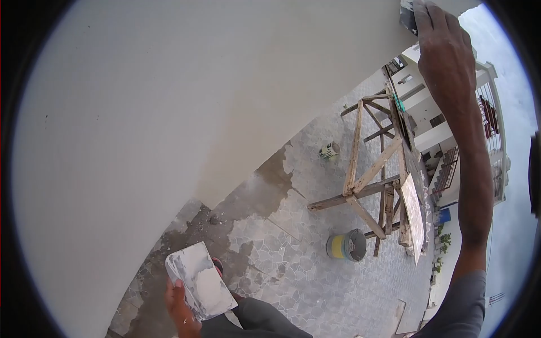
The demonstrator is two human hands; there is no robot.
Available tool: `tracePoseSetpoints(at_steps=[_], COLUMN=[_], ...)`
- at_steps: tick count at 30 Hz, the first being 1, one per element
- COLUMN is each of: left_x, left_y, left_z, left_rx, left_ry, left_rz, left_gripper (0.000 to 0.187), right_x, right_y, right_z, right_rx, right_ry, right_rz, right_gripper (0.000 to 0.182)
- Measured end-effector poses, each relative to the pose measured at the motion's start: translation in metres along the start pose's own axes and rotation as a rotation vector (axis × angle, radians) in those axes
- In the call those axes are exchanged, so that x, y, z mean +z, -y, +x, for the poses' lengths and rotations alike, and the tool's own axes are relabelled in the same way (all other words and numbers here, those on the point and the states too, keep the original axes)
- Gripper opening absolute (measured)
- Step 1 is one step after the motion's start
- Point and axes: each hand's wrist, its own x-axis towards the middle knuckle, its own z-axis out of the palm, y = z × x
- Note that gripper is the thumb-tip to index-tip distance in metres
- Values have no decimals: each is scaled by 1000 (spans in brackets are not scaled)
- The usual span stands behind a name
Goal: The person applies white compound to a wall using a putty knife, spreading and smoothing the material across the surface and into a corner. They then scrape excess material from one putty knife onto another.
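Note:
My right hand (448, 53) is raised at the top right, fingers closed around a flat scraper (408, 19) smeared with white putty. The scraper's blade lies at the edge of the pale wall (158, 101); my fingers partly hide it. Low in the view, my left hand (181, 310) grips a rectangular putty board (202, 280) by its side, thumb on top. A mound of white putty (211, 292) sits on that board.
A wooden trestle scaffold (355, 146) with planks stands on the stone-paved floor (270, 242). Near it are a bucket with a yellow band (346, 246) and a smaller paint tin (329, 151). Wet patches (270, 180) mark the floor beside the wall. A white building (439, 124) rises behind.

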Motion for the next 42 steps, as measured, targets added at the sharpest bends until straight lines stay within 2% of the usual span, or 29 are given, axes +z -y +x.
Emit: tracePoseSetpoints(at_steps=[4,7,10,11,13,14,18,22,24,25,28,31,34,36,40,42], left_x=[11,8,18,19,19,21,13,20,15,14,15,28,19,9,-5,-9], left_y=[-12,-20,-21,-25,-33,-33,-34,-34,-23,-20,-23,-31,-29,-17,-6,-3], left_z=[-8,-11,-18,-18,-17,-19,-19,-26,-26,-26,-25,-30,-29,-25,-19,-18], left_rx=[29,32,51,50,46,47,67,62,56,54,59,49,-81,-80,-72,-82], left_ry=[14,69,-217,-128,46,26,11,46,-78,-138,-49,-53,-153,-184,-140,-134], left_rz=[31,94,89,82,65,76,108,-19,1,15,-30,-97,38,34,71,73], left_gripper=[54,52,47,47,46,45,46,46,46,47,47,45,36,33,29,26], right_x=[5,0,-13,-13,-8,-4,35,52,44,39,19,5,8,19,41,47], right_y=[52,99,97,91,58,39,-13,-1,30,46,88,86,49,21,-20,-26], right_z=[-29,-65,-75,-71,-43,-29,6,2,-16,-27,-56,-50,-8,16,55,73], right_rx=[-141,-310,-387,-392,-305,-263,-43,-116,-222,-281,-446,-471,-294,-200,-162,-146], right_ry=[15,177,378,428,239,147,24,62,111,131,234,367,178,109,14,-28], right_rz=[23,282,497,571,464,417,83,25,42,100,327,501,444,368,106,81], right_gripper=[35,40,44,44,44,44,46,42,40,39,39,45,44,46,42,39])
